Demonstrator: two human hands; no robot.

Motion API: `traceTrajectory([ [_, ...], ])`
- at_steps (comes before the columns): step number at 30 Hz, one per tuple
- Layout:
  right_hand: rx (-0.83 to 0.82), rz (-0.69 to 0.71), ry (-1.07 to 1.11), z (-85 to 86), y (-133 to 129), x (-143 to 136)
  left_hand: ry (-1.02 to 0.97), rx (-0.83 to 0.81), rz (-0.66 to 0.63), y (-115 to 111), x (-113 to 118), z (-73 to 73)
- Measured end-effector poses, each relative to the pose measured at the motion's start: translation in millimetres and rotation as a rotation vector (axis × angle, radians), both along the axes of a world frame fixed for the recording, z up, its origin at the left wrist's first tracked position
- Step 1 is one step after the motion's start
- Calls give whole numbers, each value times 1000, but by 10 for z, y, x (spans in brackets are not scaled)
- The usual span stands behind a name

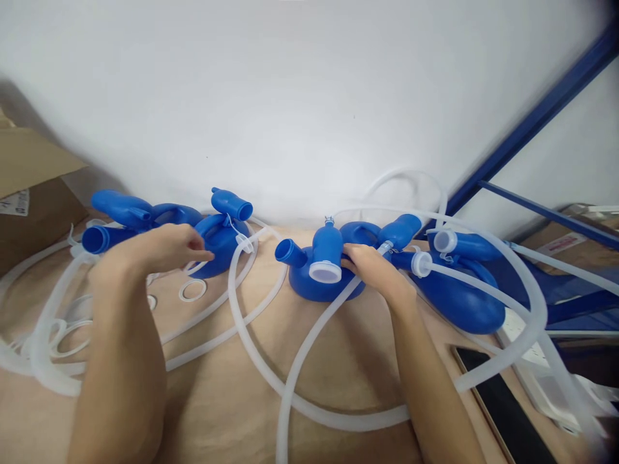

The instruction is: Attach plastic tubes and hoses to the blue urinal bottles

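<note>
Forearms (120, 367) at the near edge; part-fitted blue bottle (309, 287) at centre, beyond

Blue bottle: one, on the tabletop (222, 419), far side, between the hands. Spout (286, 251) at its left open and bare. Blue top piece (327, 241), upright, its white-rimmed mouth (325, 273) turned to the near side.

State of work, by judgement: partway. Done: white at the centre mouth; right-hand bottle (457, 299) with white-capped top piece and tubes. Left: dark, bare mouths on the bottle at far left (97, 239) and on the left-centre bottle (227, 241); centre spout without fitting.

Left hand (178, 250): bent down at the wrist, before the left-centre bottle; fingertips narrowed, apparently on a thin white ring (196, 265). Loose ring (192, 299) just below, flat on the tabletop.

Right hand (370, 267): reaching far and leftward, fingers bent at the right side of the centre top piece; firmness of hold cannot be told.

Surroundings: white tubing (289, 393), looped across the near middle; phone-like dark slab (503, 399), near right; cardboard box (43, 174), far left; blue rack (536, 116), far right.
</note>
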State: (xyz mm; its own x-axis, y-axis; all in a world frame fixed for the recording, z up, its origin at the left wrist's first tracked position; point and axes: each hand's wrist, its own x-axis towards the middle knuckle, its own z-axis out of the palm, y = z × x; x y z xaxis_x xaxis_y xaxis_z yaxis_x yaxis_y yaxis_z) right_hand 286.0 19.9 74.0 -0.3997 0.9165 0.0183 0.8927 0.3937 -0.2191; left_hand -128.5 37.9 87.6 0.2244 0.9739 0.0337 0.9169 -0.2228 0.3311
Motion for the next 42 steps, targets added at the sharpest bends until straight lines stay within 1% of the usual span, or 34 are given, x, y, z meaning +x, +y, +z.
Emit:
traceTrajectory([
  [2, 0, 0, -14, 20, -11, -5, 104, -238, 185, -37, -173, 68],
  [3, -2, 3, -16, 32, -18, -8, 144, -327, 269, -45, -207, 102],
  [4, -6, 7, -16, 44, -25, -10, 166, -370, 331, -50, -206, 134],
  [5, -12, 12, -15, 55, -31, -12, 171, -360, 355, -57, -173, 165],
  [6, -19, 20, -12, 64, -37, -14, 171, -322, 345, -68, -111, 194],
  [7, -26, 31, -6, 70, -41, -16, 162, -272, 301, -83, -24, 218],
  [8, -33, 43, 1, 73, -45, -17, 142, -225, 224, -100, 85, 237],
  [10, -44, 58, 15, 67, -48, -21, 64, -158, 4, -129, 345, 249],
  [12, -46, 56, 17, 53, -47, -23, -26, -161, -214, -130, 627, 219],
  [13, -43, 52, 13, 46, -46, -23, -53, -168, -289, -118, 761, 190],
  [15, -35, 53, 3, 37, -43, -19, -75, -150, -375, -79, 990, 119],
  [17, -34, 58, -8, 41, -44, -10, -50, -114, -403, -44, 1150, 57],
  [19, -49, 54, -13, 59, -54, 1, -7, -86, -400, -30, 1237, 23],
  [21, -78, 19, 13, 82, -73, 10, 27, -62, -380, -36, 1268, 15],
  [25, -123, -54, 184, 92, -114, 17, 76, 13, -329, -61, 1266, 17],
  [28, -52, -19, 224, 46, -115, 22, 51, 127, -293, -74, 1288, 16],
  [30, -4, 51, 238, -1, -93, 29, -40, 195, -301, -94, 1327, 32],
  [32, 12, 114, 292, -50, -59, 36, -164, 215, -338, -139, 1381, 66],
  [35, 26, 135, 375, -109, -15, 34, -283, 115, -488, -242, 1477, 112],
  [37, 16, 124, 401, -128, -5, 20, -261, 49, -560, -303, 1539, 106],
  [38, 0, 117, 405, -131, -7, 11, -222, 45, -568, -322, 1565, 89],
  [40, -36, 92, 401, -126, -14, -10, -133, 86, -554, -331, 1603, 38],
  [42, -51, 75, 389, -115, -17, -25, -86, 130, -560, -313, 1620, -6],
])
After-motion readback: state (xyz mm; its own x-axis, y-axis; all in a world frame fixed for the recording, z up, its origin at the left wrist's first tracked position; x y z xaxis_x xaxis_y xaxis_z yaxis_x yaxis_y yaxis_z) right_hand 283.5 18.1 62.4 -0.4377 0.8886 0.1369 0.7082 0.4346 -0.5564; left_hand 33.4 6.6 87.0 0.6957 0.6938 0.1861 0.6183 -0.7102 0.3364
